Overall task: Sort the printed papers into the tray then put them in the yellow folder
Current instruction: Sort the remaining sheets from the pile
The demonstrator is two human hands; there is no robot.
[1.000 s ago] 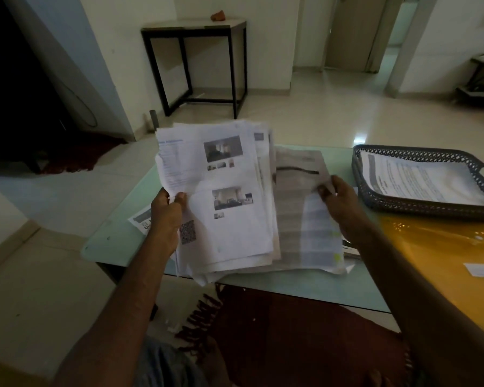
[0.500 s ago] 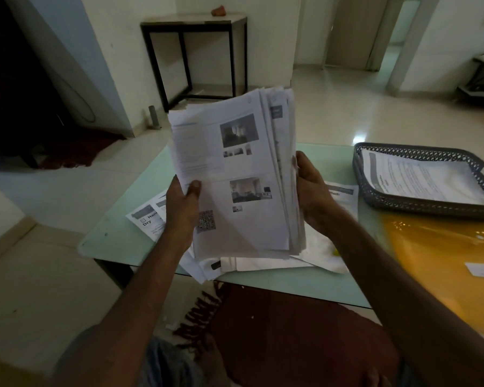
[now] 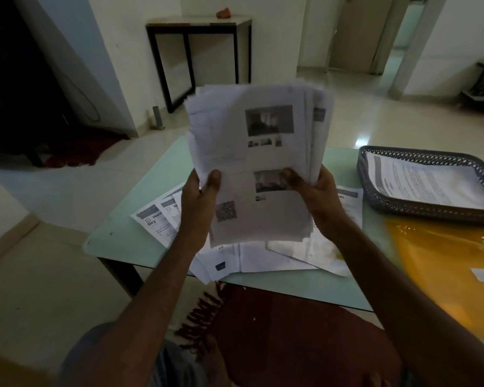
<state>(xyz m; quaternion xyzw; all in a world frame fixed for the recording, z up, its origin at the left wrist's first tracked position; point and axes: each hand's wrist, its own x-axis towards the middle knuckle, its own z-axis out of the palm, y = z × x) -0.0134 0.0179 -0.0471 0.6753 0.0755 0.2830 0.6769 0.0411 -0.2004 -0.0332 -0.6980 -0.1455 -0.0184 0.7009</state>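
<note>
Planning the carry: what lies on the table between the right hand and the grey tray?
Head view: one loose printed sheet lies on the table between the right hand, gripping the paper stack, and the tray; otherwise bare glass.

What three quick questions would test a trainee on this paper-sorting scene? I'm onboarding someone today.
1. True or false: the left hand and right hand both grip the paper stack.
2. Where does a sorted sheet already lie? A tray; B drawer; C bin.
3. Fill in: loose sheets lie on the ___ beneath the held stack.
Key: 1 true; 2 A; 3 table.
</note>
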